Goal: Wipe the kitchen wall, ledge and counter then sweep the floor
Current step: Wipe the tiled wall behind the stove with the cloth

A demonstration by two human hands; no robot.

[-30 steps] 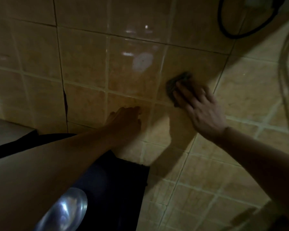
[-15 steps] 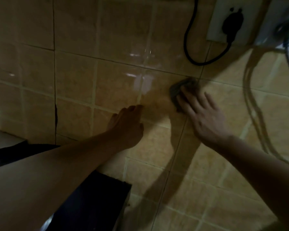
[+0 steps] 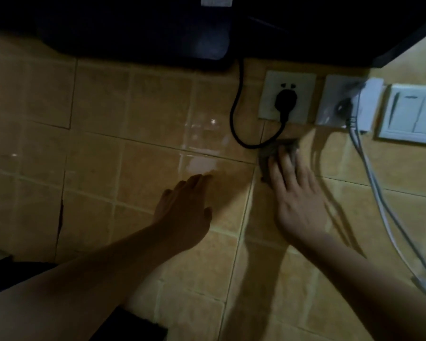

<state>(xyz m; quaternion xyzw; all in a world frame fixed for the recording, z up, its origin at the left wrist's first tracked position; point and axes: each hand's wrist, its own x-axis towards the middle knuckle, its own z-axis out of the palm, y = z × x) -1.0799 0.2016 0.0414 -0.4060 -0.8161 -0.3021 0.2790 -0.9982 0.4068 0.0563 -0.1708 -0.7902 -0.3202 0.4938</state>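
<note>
The tan tiled kitchen wall (image 3: 138, 168) fills the view. My right hand (image 3: 298, 200) presses a dark grey cloth (image 3: 268, 153) flat against the wall, just below the black plug's cord loop; its fingers cover most of the cloth. My left hand (image 3: 185, 212) rests flat on the tiles to the left, fingers together, holding nothing. A wet shiny patch (image 3: 202, 163) lies above its fingertips.
A white socket (image 3: 287, 94) holds a black plug with a looping black cord (image 3: 234, 124). A second socket (image 3: 340, 104) feeds grey cables (image 3: 379, 193) running down right. A light switch (image 3: 413, 114) sits far right. A dark appliance (image 3: 133, 28) hangs above. A tile crack (image 3: 60, 212) shows at left.
My right hand has slid the cloth up the wall toward the sockets. The left hand has followed upward along the tiles. The view has tilted up, showing the sockets and switch.
</note>
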